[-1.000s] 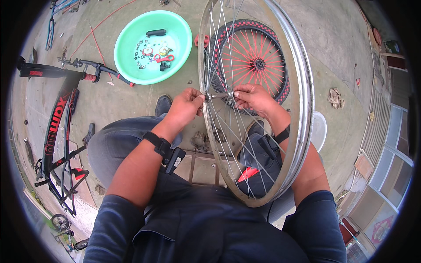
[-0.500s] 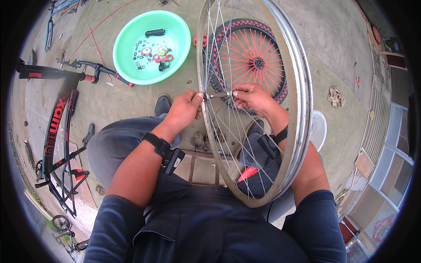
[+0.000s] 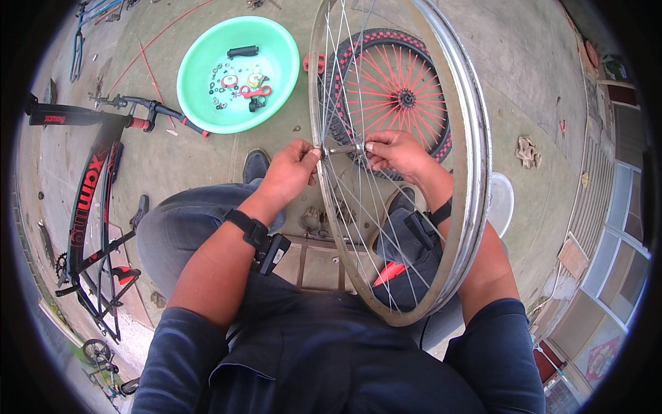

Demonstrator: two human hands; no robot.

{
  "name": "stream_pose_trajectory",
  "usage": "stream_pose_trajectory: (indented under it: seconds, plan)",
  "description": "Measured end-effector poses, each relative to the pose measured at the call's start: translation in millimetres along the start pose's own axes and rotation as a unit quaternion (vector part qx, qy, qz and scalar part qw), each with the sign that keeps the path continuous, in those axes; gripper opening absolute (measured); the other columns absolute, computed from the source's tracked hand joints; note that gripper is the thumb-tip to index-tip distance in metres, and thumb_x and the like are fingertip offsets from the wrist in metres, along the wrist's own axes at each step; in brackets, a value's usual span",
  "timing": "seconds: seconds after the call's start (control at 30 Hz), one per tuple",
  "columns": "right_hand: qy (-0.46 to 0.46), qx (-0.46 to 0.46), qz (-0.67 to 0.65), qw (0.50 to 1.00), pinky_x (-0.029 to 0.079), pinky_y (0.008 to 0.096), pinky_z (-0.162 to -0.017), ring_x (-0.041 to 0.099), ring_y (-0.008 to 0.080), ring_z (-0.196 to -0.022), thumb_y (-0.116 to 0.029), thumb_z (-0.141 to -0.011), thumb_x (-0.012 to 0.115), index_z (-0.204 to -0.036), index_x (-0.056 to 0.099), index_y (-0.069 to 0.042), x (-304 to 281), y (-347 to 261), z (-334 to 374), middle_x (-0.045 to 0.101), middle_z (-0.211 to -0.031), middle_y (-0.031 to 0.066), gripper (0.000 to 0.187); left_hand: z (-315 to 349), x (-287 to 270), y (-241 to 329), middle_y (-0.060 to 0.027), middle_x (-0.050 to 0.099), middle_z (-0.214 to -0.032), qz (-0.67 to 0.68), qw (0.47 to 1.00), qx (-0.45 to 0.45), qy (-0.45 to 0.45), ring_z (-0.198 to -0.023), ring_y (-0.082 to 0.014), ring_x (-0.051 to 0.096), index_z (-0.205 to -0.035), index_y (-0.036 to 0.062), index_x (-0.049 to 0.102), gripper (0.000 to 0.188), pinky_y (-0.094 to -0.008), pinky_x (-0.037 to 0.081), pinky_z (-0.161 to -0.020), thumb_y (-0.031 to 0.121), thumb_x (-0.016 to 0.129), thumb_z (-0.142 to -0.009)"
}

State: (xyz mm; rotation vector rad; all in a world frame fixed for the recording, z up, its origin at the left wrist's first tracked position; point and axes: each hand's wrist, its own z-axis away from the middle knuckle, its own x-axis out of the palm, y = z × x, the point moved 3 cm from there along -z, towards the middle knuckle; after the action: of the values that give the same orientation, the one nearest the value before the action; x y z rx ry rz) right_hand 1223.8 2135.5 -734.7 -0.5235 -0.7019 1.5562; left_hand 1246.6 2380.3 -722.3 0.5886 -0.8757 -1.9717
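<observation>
A bare bicycle wheel (image 3: 476,200), with a worn silver rim and thin spokes, stands upright between my forearms. Its hub (image 3: 343,149) lies crosswise between my two hands. My left hand (image 3: 293,165) pinches the left end of the axle, thumb and forefinger together. On the other end, my right hand (image 3: 394,153) grips the axle from the right with bent fingers, its forearm passing behind the rim. Whatever small part may sit under the fingertips is hidden.
A green basin (image 3: 196,103) with small bike parts stands ahead on the left. Beyond the rim lies a red-spoked wheel with a tyre (image 3: 447,131). A black-and-red bicycle frame (image 3: 88,186) is at the left, a crumpled cloth (image 3: 528,152) and white bucket (image 3: 502,203) at the right.
</observation>
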Motion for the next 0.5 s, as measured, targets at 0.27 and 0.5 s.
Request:
stream_pose_trajectory:
  seconds: [0.27, 0.5]
  plan:
    - [0.001, 0.0, -0.002, 1.0, 0.054, 0.0232, -0.06, 0.068, 0.0135, -0.071, -0.011, -0.094, 0.063, -0.116, 0.062, 0.004, 1.2, -2.2, 2.1, 0.068, -0.087, 0.0076, 0.026, 1.1, -2.9, 0.2, -0.0018, 0.056, -0.072, 0.049, 0.992, -0.111, -0.036, -0.057, -0.0109, 0.057, -0.095, 0.0059, 0.056, 0.031, -0.0242, 0.039, -0.05, 0.037, 0.051, -0.1]
    - [0.004, 0.004, -0.021, 1.0, 0.054, 0.0237, -0.061, 0.068, 0.0144, -0.072, -0.011, -0.094, 0.063, -0.116, 0.062, 0.004, 0.0, 0.2, 2.1, 0.068, -0.089, 0.0082, 0.027, 1.0, -0.6, 1.2, -0.0017, 0.058, -0.079, 0.061, 0.997, -0.033, -0.018, -0.061, -0.0103, 0.058, -0.101, 0.0068, 0.055, 0.025, -0.0239, 0.04, -0.051, 0.032, 0.054, -0.099]
